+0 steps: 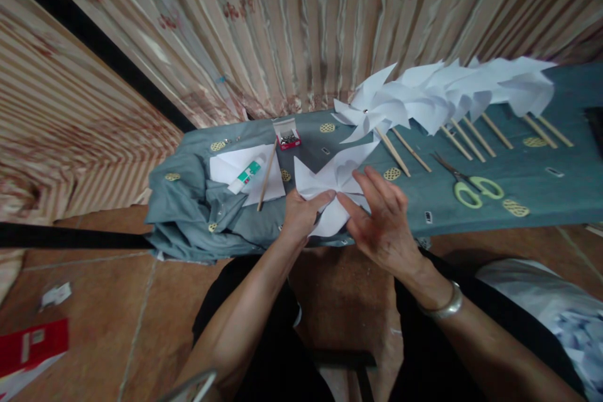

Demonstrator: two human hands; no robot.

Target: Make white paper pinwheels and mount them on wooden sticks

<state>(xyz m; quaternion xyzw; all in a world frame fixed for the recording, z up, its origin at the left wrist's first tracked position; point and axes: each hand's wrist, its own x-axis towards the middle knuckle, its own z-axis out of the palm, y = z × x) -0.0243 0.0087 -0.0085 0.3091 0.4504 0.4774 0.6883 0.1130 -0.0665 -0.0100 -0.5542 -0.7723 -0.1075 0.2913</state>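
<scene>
A white paper pinwheel without a stick is in front of me, at the near edge of the cloth-covered bench. My left hand grips its left side, the thumb pressed near the centre. With a fingertip at that same centre, my right hand holds the right side of the paper; some of its fingertips are hidden. To the left lie white paper sheets with a green-and-white glue box and a wooden stick on them. Just behind is a small red box of metal pins.
Several pinwheels on sticks lie overlapping along the back right. Green-handled scissors rest at the right on the teal cloth. A striped curtain hangs behind. On the floor are a red packet and a white bag.
</scene>
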